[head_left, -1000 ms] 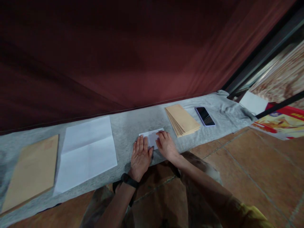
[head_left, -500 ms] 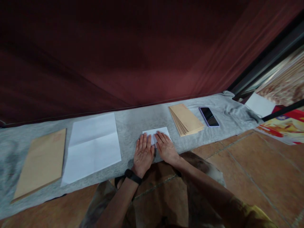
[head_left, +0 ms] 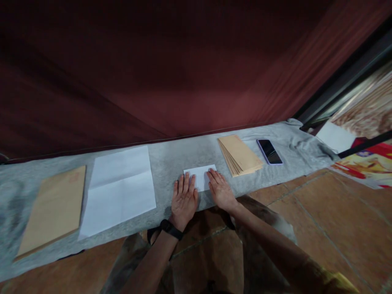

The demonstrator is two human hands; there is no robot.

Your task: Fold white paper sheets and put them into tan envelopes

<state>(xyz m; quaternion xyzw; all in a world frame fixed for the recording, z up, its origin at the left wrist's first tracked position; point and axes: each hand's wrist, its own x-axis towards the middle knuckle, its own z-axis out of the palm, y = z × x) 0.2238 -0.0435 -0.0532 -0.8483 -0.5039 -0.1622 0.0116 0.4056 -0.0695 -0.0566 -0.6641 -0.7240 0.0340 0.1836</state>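
A small folded white paper (head_left: 200,176) lies on the grey cloth (head_left: 171,157) in front of me. My left hand (head_left: 184,199) lies flat with fingers stretched out over the paper's left part; a black band is on its wrist. My right hand (head_left: 221,189) lies flat over the paper's right edge, fingers extended. Both palms press down on it and neither hand grips anything.
A large creased white sheet (head_left: 120,188) lies to the left, with a brown envelope (head_left: 53,208) beyond it. A stack of tan envelopes (head_left: 240,155) and a dark phone (head_left: 269,151) lie to the right. A dark red curtain hangs behind; tiled floor is below.
My right hand has slid to the right along the folded paper, so the two hands are now apart. The left hand has stayed nearly in place.
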